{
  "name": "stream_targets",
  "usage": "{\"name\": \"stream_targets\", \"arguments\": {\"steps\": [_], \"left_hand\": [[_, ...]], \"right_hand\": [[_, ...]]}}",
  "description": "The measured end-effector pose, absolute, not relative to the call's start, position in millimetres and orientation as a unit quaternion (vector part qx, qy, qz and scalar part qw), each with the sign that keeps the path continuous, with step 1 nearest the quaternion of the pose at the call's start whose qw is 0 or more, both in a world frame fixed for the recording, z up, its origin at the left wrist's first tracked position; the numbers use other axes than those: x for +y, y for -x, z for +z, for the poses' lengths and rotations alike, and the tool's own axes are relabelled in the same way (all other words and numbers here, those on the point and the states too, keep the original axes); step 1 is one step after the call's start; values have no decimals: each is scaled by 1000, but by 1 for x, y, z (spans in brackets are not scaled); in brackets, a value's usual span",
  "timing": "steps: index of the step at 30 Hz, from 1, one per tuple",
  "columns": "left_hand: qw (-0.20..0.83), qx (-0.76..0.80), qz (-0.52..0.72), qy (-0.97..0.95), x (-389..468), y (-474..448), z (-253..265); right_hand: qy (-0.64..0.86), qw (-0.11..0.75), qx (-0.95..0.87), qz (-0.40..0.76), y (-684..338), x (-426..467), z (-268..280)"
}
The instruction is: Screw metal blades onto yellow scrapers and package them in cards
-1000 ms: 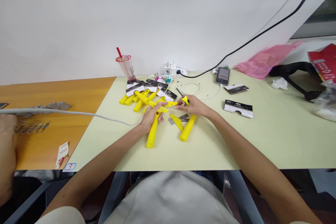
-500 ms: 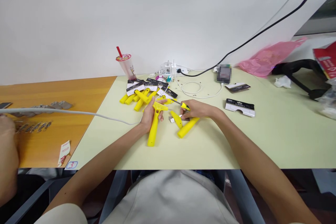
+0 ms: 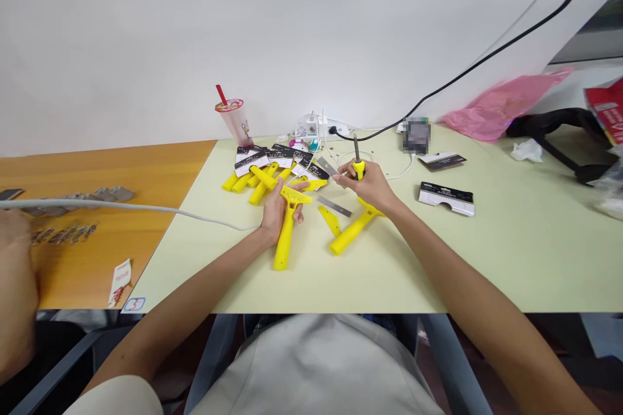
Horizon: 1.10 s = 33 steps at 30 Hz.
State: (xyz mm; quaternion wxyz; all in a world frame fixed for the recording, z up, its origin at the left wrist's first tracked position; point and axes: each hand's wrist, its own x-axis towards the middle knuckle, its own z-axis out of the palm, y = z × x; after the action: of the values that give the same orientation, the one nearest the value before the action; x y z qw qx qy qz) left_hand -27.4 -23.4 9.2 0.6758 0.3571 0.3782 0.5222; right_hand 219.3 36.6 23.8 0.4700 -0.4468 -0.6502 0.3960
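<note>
My left hand [image 3: 276, 211] grips a yellow scraper [image 3: 286, 233] by its head, the handle pointing down toward me. In my right hand [image 3: 370, 183] is a yellow and black screwdriver [image 3: 359, 168], tip upward, and between its fingertips a thin metal blade [image 3: 329, 167]. A second blade [image 3: 334, 207] lies flat on the table between my hands. Below it rest a small yellow blade-shaped piece [image 3: 329, 220] and another yellow scraper [image 3: 351, 233], whose head is partly under my right wrist.
Several yellow scrapers [image 3: 263, 191] with black and white cards [image 3: 250, 163] lie behind my left hand, near a plastic cup [image 3: 236, 123] with a red straw. Cables and a power strip [image 3: 316, 126] sit by the wall. A loose card [image 3: 446, 198] lies right. Another person's arm [image 3: 17, 292] is at left.
My right hand has lifted off the table with a blade in its fingertips, and the screwdriver has swung upright. This uncovers the second blade and the lying scraper's head. My left hand stays put.
</note>
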Motion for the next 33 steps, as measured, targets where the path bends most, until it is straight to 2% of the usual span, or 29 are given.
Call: {"name": "stream_targets", "arguments": {"steps": [3,7,13,20,33], "left_hand": [[674,377,522,-361,-23,27,9],[674,380,503,-384,-25,26,8],[651,390,492,-428,-28,23,4],[622,407,448,-497,-29,21,-3],[622,423,459,-472,-28,22,-4]], "right_hand": [[428,509,-597,449,-203,29,20],[429,502,-583,473,-189,20,14],[440,488,-613,440,-179,7,15],[410,457,-644,456,-171,0,7],[414,432,-673,435,-173,-1,3]]}}
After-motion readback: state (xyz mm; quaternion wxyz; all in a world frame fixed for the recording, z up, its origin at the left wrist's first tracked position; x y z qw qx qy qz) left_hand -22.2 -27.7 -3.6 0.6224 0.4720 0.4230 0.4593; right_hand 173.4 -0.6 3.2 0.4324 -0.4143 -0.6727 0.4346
